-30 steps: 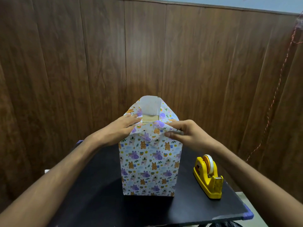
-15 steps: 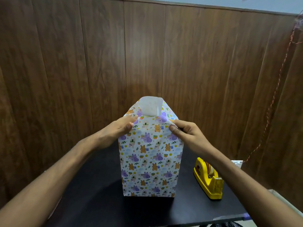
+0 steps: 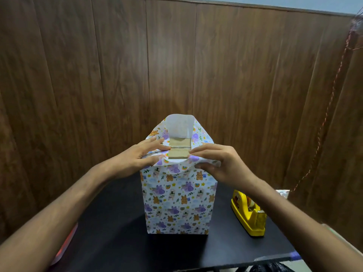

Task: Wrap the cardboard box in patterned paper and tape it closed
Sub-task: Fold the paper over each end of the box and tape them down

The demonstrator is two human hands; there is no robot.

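L hand (image 3: 137,158) flat on patterned paper (image 3: 177,201) at box (image 3: 179,149) top's 9 o'clock, R hand (image 3: 220,163) pinching paper at 3 o'clock, box upright mid-worktop (image 3: 117,232), tape dispenser (image 3: 249,214) at its 3 o'clock.

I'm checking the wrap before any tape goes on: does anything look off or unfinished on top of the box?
Yes. A strip of bare cardboard shows on top between the left hand and right hand. The far flap stands upright, white side facing the camera. The tape dispenser sits untouched at the right.
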